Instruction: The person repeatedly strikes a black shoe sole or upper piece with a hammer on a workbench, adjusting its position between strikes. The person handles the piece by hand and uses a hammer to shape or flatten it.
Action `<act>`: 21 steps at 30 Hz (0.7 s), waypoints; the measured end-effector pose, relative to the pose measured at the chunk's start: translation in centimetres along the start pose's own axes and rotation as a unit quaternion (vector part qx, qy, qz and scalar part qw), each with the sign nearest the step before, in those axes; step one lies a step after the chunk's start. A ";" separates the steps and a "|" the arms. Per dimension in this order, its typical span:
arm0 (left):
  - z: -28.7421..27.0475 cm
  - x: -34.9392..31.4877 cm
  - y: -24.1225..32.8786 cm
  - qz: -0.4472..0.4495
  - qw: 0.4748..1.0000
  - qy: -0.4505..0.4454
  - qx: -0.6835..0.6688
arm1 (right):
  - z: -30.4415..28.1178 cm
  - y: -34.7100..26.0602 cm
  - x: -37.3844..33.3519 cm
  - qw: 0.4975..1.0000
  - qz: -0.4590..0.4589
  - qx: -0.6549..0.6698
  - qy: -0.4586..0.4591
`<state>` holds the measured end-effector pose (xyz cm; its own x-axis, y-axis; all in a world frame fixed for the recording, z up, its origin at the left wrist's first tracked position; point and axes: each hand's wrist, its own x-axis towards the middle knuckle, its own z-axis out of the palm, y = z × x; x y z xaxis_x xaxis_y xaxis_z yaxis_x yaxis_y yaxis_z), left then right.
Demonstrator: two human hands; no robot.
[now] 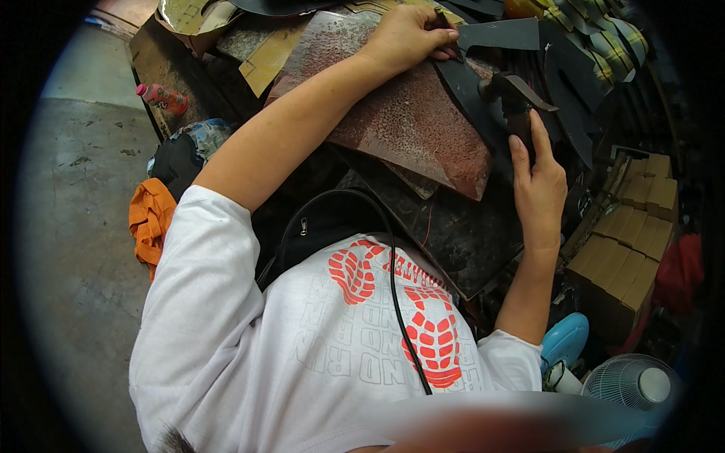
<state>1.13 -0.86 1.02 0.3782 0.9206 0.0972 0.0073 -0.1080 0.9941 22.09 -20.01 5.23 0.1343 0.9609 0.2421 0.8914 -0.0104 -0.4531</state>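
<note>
My left hand [411, 36] is closed around a slim dark rod-shaped tool [441, 16], perhaps a punch. Its lower end points at a dark grey flat sheet piece [498, 35] at the far edge of a worn reddish-brown board [408, 106]. My fingers hide much of the tool. Further right and nearer, my right hand [540, 181] grips the dark handle of a hammer [515, 94]. The hammer's head is raised over the dark sheet material and apart from the rod.
Yellowish pattern pieces [276, 64] lie left of the board. A pink bottle [162, 98] and orange cloth [151, 215] are at the left. Plaid strips [604, 45] hang at the far right. Stacked cardboard boxes [623, 241] and a white fan [630, 381] stand at the right.
</note>
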 end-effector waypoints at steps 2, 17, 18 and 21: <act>0.1 -0.2 0.6 0.008 0.998 0.008 0.057 | 0.1 0.4 0.0 0.999 -0.033 0.012 0.014; 2.9 -1.2 1.6 0.378 0.844 0.055 0.376 | -7.6 -4.2 2.6 0.955 -0.181 0.182 0.151; 3.2 -1.3 1.4 0.377 0.838 0.055 0.391 | -6.1 -3.6 2.7 0.976 -0.156 0.113 0.103; 3.2 -1.2 0.9 0.348 0.853 0.081 0.382 | -2.8 -0.5 1.7 0.998 -0.042 0.026 0.030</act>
<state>3.62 -3.30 1.60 0.4040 0.5676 0.7174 0.4571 -0.8046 0.3791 23.10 -19.15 8.31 0.0877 0.9393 0.3318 0.8774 0.0848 -0.4722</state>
